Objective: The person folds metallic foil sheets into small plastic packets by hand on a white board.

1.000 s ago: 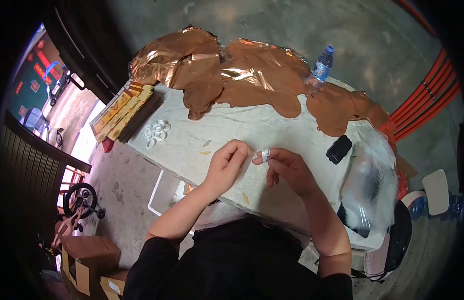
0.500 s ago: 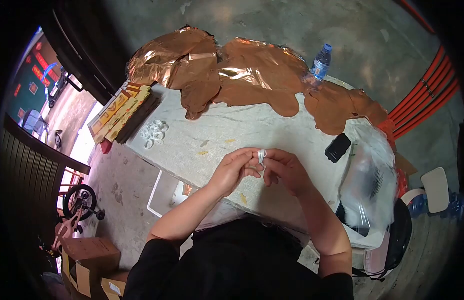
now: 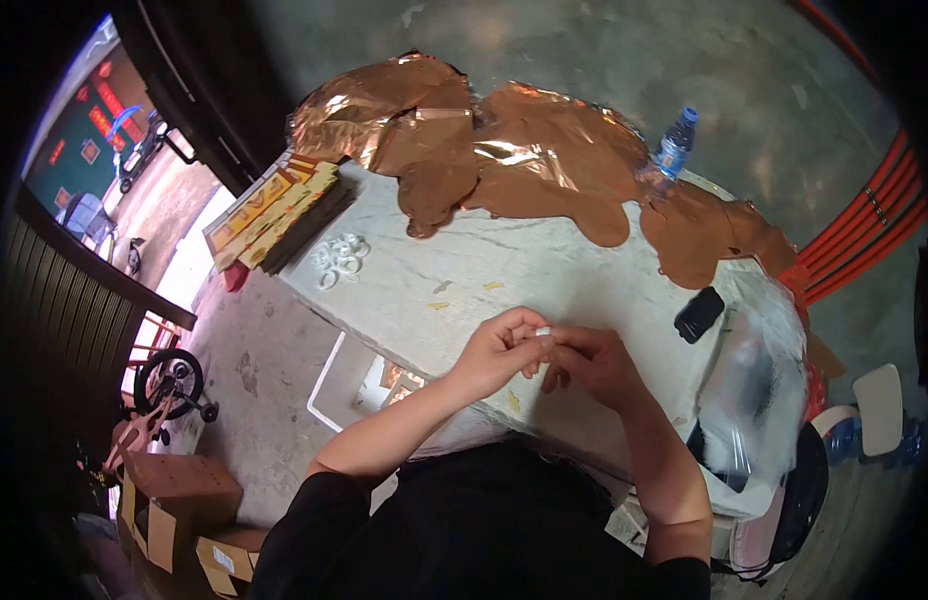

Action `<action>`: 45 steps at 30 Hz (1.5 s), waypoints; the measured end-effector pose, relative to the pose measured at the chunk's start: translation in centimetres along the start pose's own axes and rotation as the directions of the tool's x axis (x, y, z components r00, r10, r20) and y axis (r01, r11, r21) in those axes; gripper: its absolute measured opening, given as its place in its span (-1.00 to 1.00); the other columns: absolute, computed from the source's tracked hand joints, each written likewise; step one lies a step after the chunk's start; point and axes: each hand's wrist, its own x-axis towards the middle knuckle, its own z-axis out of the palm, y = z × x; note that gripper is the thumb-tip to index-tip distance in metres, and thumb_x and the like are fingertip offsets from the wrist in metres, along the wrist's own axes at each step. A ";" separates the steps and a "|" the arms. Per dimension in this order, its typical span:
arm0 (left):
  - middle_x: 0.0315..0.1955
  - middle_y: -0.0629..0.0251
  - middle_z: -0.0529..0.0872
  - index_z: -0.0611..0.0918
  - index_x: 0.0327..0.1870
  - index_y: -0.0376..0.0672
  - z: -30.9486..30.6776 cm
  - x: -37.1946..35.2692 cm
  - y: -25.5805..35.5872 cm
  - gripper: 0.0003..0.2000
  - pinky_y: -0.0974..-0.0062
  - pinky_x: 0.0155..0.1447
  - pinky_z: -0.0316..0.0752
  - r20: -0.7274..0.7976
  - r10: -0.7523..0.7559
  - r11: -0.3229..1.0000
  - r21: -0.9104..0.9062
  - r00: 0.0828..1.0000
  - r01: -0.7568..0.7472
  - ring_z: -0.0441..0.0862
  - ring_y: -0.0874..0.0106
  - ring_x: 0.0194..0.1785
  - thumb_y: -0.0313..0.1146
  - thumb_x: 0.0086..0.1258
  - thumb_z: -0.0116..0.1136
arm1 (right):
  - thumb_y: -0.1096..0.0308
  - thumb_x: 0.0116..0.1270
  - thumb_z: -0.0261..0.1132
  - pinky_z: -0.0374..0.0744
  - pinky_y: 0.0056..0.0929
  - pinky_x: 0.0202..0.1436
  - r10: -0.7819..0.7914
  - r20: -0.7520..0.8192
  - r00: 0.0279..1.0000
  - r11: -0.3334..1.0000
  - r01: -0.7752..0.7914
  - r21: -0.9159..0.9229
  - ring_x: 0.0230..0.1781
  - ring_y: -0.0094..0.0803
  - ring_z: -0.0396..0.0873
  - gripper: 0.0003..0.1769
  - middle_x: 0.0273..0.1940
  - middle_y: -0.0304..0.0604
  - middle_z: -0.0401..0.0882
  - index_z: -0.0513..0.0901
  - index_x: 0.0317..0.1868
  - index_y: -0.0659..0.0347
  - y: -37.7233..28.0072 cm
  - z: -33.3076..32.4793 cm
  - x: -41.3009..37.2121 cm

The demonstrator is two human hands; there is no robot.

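Observation:
Over the near part of the table, my left hand [image 3: 500, 352] and my right hand [image 3: 598, 364] meet fingertip to fingertip. Between them is a small white band [image 3: 544, 331], mostly hidden by the fingers. Both hands are closed on it in a pinch, thumbs against forefingers. To the left on the tabletop lies a loose cluster of similar white loops [image 3: 341, 258], well apart from my hands. Small yellow scraps [image 3: 513, 402] lie on the table near my hands.
Copper-coloured foil sheets [image 3: 554, 165] cover the table's far side, with a water bottle [image 3: 676, 145] standing among them. Stacked printed packets [image 3: 279, 210] sit at the left edge. A black case [image 3: 699, 314] and a clear plastic bag [image 3: 752, 385] are on the right.
The view has shifted, so the table sits further right and slightly lower. My fingers have closed in around the white band, which shows less than before.

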 end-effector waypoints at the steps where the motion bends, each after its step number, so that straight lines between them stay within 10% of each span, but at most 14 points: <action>1: -0.48 0.35 0.59 0.46 -0.12 -0.22 0.0 0.0 0.1 -0.87 0.69 -0.40 0.39 0.004 -0.012 1.000 0.009 1.000 0.012 0.49 0.64 -0.49 -0.47 0.35 0.03 | 0.40 0.36 0.03 0.42 -0.66 -0.46 0.027 -0.013 1.000 1.000 -0.027 0.008 -0.51 -0.59 0.55 -0.79 -0.38 -0.30 0.60 0.58 -0.12 0.21 0.0 0.1 0.0; 13: -0.51 0.34 0.59 0.43 -0.19 -0.22 -0.4 -0.1 -1.0 -0.92 0.68 -0.45 0.40 -0.021 0.019 1.000 -0.020 1.000 -0.019 0.49 0.63 -0.55 -0.46 0.36 0.00 | 0.46 0.35 0.03 0.45 -0.65 -0.47 0.038 -0.146 0.989 0.994 -0.022 0.109 -0.47 -0.47 0.62 -0.79 -0.30 -0.20 0.63 0.51 -0.07 0.29 -0.4 0.6 -0.1; 18: -0.48 0.25 0.63 0.46 -0.21 -0.25 -3.6 -0.3 0.2 -0.93 0.62 -0.44 0.43 -0.241 0.013 0.984 -0.170 0.971 -0.056 0.51 0.57 -0.56 -0.49 0.36 -0.04 | 0.52 0.32 0.03 0.46 -0.63 -0.44 -0.042 -0.290 0.956 0.988 0.082 0.128 -0.47 -0.50 0.59 -0.79 -0.21 -0.16 0.62 0.52 -0.08 0.30 -0.5 -0.3 0.2; 20: -0.51 0.30 0.62 0.51 -0.24 -0.21 -7.1 -1.3 2.1 -0.91 0.60 -0.43 0.44 -0.391 0.169 0.986 0.077 0.905 -0.151 0.52 0.56 -0.51 -0.43 0.38 -0.04 | 0.53 0.30 0.02 0.46 -0.61 -0.43 -0.078 -0.291 0.954 0.990 0.109 0.089 -0.49 -0.52 0.56 -0.80 -0.20 -0.17 0.62 0.53 -0.11 0.31 0.1 -0.7 0.3; 23: -0.46 0.28 0.63 0.53 -0.14 -0.22 -13.3 -3.6 5.0 -0.85 0.59 -0.33 0.47 -0.503 0.546 0.652 0.757 0.669 0.037 0.57 0.52 -0.42 -0.42 0.33 0.03 | 0.51 0.31 0.04 0.47 -0.61 -0.43 -0.017 -0.272 0.962 0.995 0.044 0.093 -0.50 -0.54 0.53 -0.82 -0.24 -0.19 0.62 0.53 -0.14 0.30 1.0 -0.4 0.5; 27: -0.10 0.06 0.59 0.47 0.07 -0.20 -20.3 -5.8 7.4 -0.66 0.45 0.01 0.44 -0.283 0.695 0.035 0.931 0.661 0.363 0.55 0.30 -0.03 -0.42 0.26 0.09 | 0.49 0.31 0.06 0.48 -0.61 -0.42 0.004 -0.235 0.972 0.992 0.026 0.122 -0.51 -0.56 0.52 -0.85 -0.29 -0.22 0.61 0.54 -0.16 0.28 2.4 0.2 1.0; 31: 0.28 -0.10 0.19 0.28 0.28 -0.13 -22.4 -4.9 5.7 -0.40 0.34 0.31 0.18 -0.345 0.563 0.231 0.938 0.751 0.258 0.15 0.12 0.36 -0.25 0.21 0.17 | 0.50 0.31 0.08 0.50 -0.59 -0.41 0.052 -0.227 0.973 0.991 -0.022 0.134 -0.52 -0.56 0.51 -0.86 -0.35 -0.23 0.58 0.54 -0.18 0.26 2.9 0.6 1.2; 35: 0.26 -0.11 0.23 0.38 0.20 -0.17 -20.4 -3.7 5.8 -0.40 0.26 0.31 0.16 -0.304 0.467 -0.141 0.902 0.830 0.409 0.22 0.05 0.31 -0.10 0.15 0.21 | 0.48 0.32 0.09 0.49 -0.63 -0.41 0.079 -0.220 0.972 0.988 -0.047 0.145 -0.51 -0.59 0.50 -0.87 -0.38 -0.24 0.57 0.55 -0.19 0.26 3.3 0.5 1.2; 45: -0.10 0.01 0.49 0.52 -0.11 -0.28 -23.1 -0.3 5.4 -0.72 0.31 0.08 0.37 -0.251 0.629 0.010 0.949 0.736 0.316 0.46 0.06 -0.02 -0.38 0.18 0.16 | 0.49 0.32 0.08 0.49 -0.61 -0.39 0.103 -0.186 0.977 0.991 -0.083 0.109 -0.51 -0.58 0.48 -0.88 -0.42 -0.25 0.56 0.56 -0.21 0.25 3.9 0.5 1.1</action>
